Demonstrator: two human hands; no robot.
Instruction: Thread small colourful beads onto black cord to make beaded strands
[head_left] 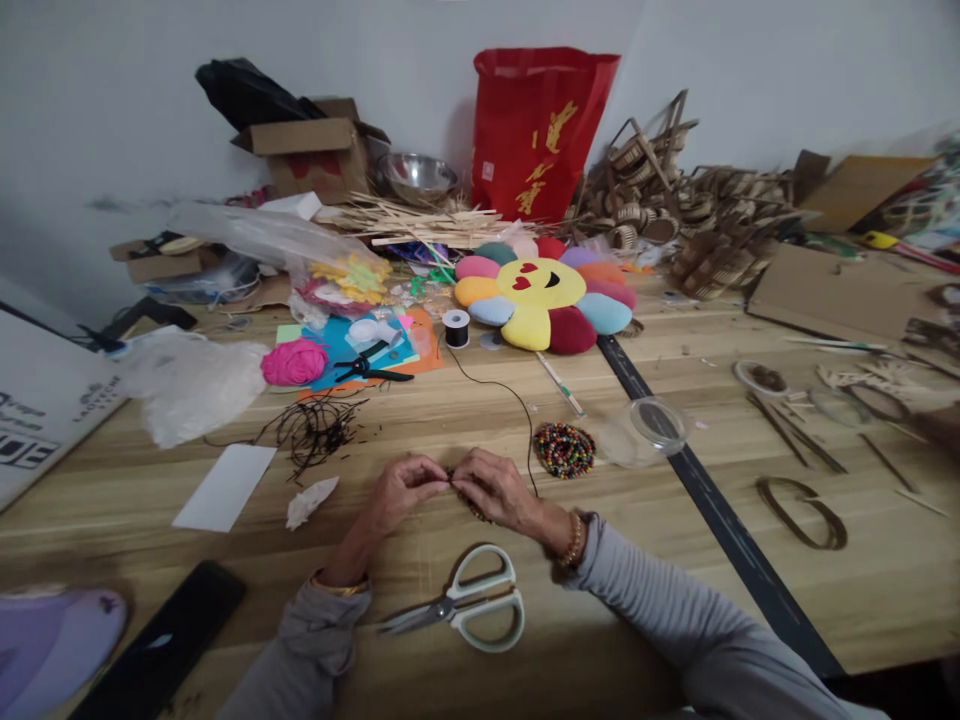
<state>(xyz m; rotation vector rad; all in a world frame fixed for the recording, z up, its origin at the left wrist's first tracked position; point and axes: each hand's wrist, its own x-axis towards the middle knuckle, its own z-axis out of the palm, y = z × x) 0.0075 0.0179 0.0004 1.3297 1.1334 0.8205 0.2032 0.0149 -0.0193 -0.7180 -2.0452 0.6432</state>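
Observation:
My left hand (pixel 401 490) and my right hand (pixel 499 488) meet over the middle of the table, thumbs and fingertips pinched close together. Between them is a small string of dark, multicoloured beads (pixel 478 512), mostly hidden under my right hand. The exact spot where the fingers grip is too small to make out. Black cord (pixel 517 400) runs from a white-rimmed spool (pixel 456 328) down to beside my right hand. A coiled heap of colourful beads (pixel 564 450) lies just right of that hand. White-handled scissors (pixel 469 602) rest partly spread below both hands.
Left are black cord scraps (pixel 315 430), white card (pixel 225 487), crumpled tissue (pixel 310 502), pink yarn (pixel 294 363), black pliers (pixel 371 370) and a phone (pixel 161 640). A flower cushion (pixel 544 290) lies behind. Rightward are a clear lid (pixel 658 424) and a dark strip (pixel 720 510).

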